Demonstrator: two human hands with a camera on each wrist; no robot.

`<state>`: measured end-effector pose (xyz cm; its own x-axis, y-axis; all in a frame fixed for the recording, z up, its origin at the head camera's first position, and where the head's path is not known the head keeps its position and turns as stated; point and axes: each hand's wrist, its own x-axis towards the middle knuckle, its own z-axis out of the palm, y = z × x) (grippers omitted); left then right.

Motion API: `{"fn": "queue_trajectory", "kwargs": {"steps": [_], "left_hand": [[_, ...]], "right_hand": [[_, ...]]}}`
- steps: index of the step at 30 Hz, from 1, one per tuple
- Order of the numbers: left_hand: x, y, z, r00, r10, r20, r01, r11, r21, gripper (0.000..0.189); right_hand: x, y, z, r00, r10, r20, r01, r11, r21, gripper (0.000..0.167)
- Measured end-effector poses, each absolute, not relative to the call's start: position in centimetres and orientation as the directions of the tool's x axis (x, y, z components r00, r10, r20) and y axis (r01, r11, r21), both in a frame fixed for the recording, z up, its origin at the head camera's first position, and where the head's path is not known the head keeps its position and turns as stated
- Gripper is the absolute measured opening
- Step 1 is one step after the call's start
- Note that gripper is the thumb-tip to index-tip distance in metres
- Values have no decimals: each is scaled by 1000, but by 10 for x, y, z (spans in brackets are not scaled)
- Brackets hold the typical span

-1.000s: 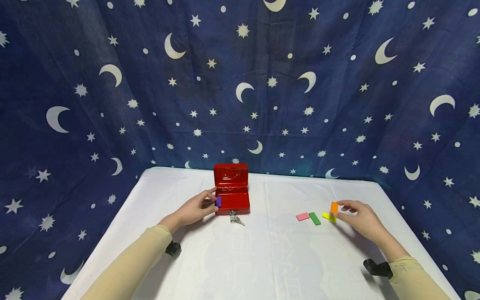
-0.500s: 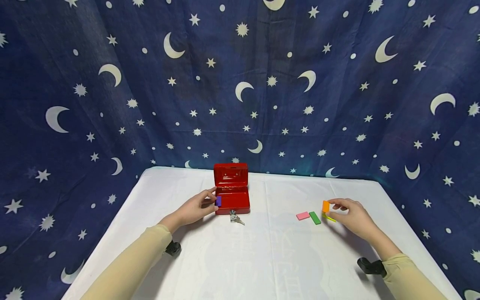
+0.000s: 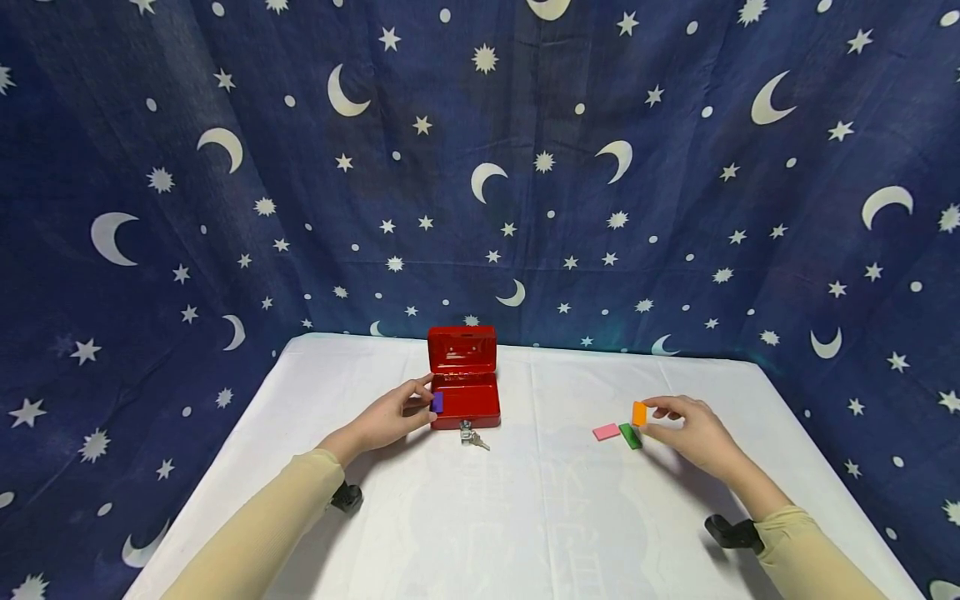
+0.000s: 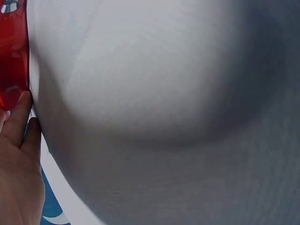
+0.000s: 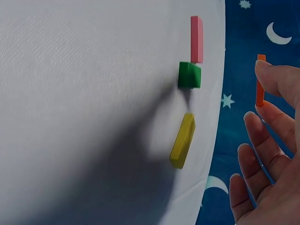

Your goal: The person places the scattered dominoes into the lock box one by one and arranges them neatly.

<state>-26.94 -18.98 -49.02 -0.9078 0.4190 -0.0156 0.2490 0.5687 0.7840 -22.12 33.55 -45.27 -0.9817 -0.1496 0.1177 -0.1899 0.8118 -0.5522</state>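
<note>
A white-draped table [image 3: 480, 533] stands walled on three sides by dark blue moon-and-star fabric [image 3: 442, 196], the look of a makeshift recording booth. Black cameras [image 3: 347, 498] worn at both wrists point to filming; the building behind the fabric is hidden.

one purple block [image 3: 437, 402] at lower centre, one orange block [image 3: 639, 413], one pink block [image 3: 606, 432], one green block [image 3: 629, 435] at lower right, one yellow block [image 5: 183, 141] in the right wrist view, five blocks altogether, one red box [image 3: 471, 392], one padlock [image 3: 466, 432], keys [image 3: 480, 443] too small to count
</note>
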Motion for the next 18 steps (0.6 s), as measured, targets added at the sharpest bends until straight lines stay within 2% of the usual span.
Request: {"fn": "queue_trajectory", "kwargs": {"steps": [18], "left_hand": [[-269,-190,-490,-910,414,-18,242,568,787,30]], "right_hand": [[-227,304,-449,-972,-200,122,-234,806,-543,49]]}}
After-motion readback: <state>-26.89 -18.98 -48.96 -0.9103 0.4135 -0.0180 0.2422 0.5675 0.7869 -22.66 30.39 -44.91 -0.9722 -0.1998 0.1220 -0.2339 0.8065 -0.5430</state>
